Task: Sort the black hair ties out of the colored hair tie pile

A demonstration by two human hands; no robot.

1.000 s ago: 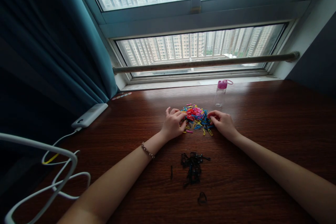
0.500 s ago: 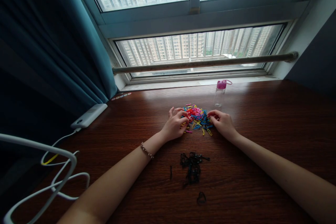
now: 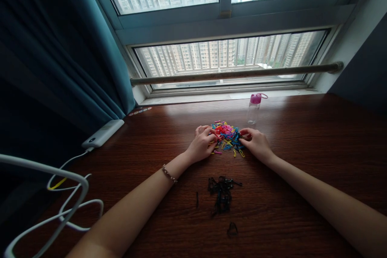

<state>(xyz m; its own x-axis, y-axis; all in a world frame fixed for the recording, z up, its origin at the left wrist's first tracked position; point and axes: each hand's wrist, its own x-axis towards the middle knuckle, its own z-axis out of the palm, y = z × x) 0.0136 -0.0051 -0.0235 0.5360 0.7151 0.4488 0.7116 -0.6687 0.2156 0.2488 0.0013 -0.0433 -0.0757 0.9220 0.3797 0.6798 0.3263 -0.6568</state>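
Note:
A pile of small colourful bands (image 3: 226, 132), pink, red, blue and yellow, lies on the brown table (image 3: 290, 209). At the pile's left edge is my left hand (image 3: 203, 143), its fingers curved and apart, touching the bands. My right hand (image 3: 256, 143) is at the right edge, thumb and fingers a little apart beside blue and dark bands; nothing is clearly held. Nearer to me lies a heap of black bands (image 3: 222, 194), with one thin black piece (image 3: 197, 200) to its left and a black loop (image 3: 232, 229) below it.
A clear bottle with a pink lid (image 3: 254, 109) stands behind my right hand. At the left lie a white power bank (image 3: 103, 134) and looped white cables (image 3: 75, 199). A blue curtain (image 3: 99, 68) hangs there, and a rail (image 3: 236, 74) crosses the window.
The thumb and fingers of my right hand have shifted slightly at the pile's edge. The raised fingers of my left hand have lowered and curled a little.

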